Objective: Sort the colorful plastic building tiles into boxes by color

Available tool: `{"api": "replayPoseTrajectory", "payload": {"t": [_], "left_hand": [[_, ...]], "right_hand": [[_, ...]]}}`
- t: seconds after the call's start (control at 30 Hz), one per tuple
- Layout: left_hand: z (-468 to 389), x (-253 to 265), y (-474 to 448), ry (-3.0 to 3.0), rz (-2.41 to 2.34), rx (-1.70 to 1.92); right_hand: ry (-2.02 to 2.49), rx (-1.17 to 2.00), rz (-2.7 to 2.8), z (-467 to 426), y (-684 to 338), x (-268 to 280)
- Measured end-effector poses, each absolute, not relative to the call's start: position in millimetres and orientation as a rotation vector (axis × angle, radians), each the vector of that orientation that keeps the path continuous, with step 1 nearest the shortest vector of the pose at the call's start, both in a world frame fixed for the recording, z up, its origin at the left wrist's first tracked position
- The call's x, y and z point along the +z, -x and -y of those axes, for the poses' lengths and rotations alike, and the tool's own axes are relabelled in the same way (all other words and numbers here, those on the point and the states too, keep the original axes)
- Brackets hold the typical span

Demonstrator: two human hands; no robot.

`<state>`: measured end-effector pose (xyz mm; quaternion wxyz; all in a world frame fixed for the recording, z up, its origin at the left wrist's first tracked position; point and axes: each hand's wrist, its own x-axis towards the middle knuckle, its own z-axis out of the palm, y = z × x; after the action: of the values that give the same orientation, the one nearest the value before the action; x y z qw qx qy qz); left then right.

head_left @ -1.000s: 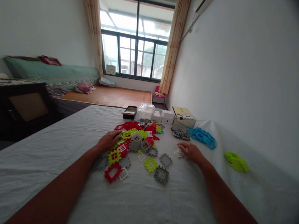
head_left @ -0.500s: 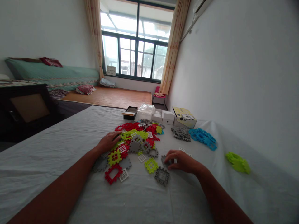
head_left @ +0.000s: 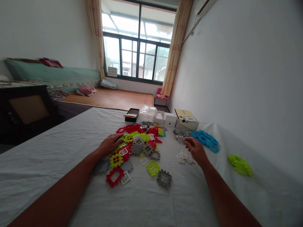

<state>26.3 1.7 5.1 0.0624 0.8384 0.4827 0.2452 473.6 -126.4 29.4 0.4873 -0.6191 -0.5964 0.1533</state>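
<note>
My right hand (head_left: 196, 148) pinches a grey interlocking plastic tile (head_left: 180, 139) by its edge, right at the front of a stack of grey tiles (head_left: 181, 132). Below that hand lie several white window-shaped pieces (head_left: 186, 157). On the left, my left hand (head_left: 110, 143) lies with fingers stretched over the edge of a mixed pile of red, lime, grey and white tiles (head_left: 139, 138). In front of the pile are a lime tile (head_left: 153, 168), a dark grey square tile (head_left: 164, 178) and a red frame tile (head_left: 115, 176).
Blue tiles (head_left: 205, 140) and lime tiles (head_left: 240, 165) form separate stacks on the right. Behind the pile stand a black box (head_left: 131, 115), a clear plastic container (head_left: 148, 113), white boxes (head_left: 169, 119) and a yellow cartoon box (head_left: 187, 119). A wall rises on the right.
My right hand has carried the grey tile from beside the dark grey square up and rightward to the grey stack, uncovering the white window pieces. My left hand has stayed in place.
</note>
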Motion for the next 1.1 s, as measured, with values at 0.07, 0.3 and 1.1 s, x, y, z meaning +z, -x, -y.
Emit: {"api": "replayPoseTrajectory", "payload": {"t": [0.07, 0.3, 1.1], "left_hand": [[-2, 5, -26, -2.530, -1.448, 0.755], [-2, 3, -24, -2.506, -1.451, 0.784], [-4, -1, -23, -2.531, -1.477, 0.770]], "right_hand": [[1.536, 0.325, 1.334, 123, -486, 23], [1.690, 0.100, 1.282, 107, -505, 29], [1.364, 0.727, 2.329, 178, -385, 64]]}}
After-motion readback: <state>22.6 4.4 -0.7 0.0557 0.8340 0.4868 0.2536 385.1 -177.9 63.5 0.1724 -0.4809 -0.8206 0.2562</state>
